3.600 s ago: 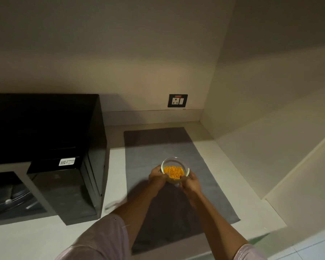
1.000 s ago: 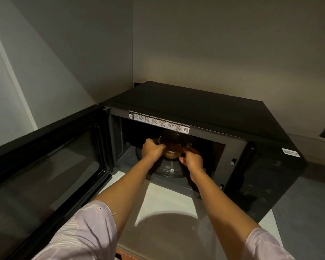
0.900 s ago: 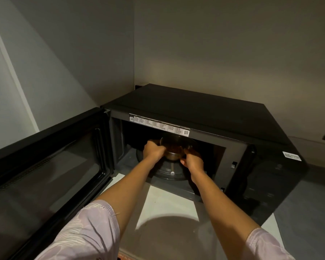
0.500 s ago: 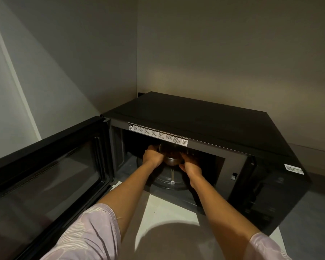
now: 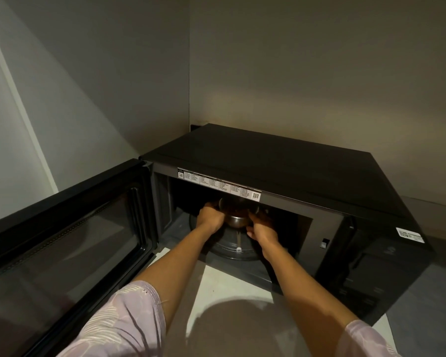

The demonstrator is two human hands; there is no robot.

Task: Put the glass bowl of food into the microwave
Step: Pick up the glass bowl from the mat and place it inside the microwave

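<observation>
A black microwave (image 5: 281,161) stands in the corner with its door (image 5: 62,240) swung wide to the left. Inside the dark cavity, the glass bowl of food (image 5: 236,213) sits over the round glass turntable (image 5: 238,247), its upper rim partly hidden by the top of the opening. My left hand (image 5: 209,218) grips the bowl's left side. My right hand (image 5: 262,226) grips its right side. I cannot tell whether the bowl rests on the turntable or hangs just above it.
The microwave's control panel (image 5: 366,269) is at the right of the opening. A white strip of counter (image 5: 232,282) lies in front, with a grey mat (image 5: 428,318) at the right. Walls close in behind and to the left.
Both hands have carried the bowl from the mat on the counter into the microwave. Over the last second they pushed it a little deeper into the cavity.
</observation>
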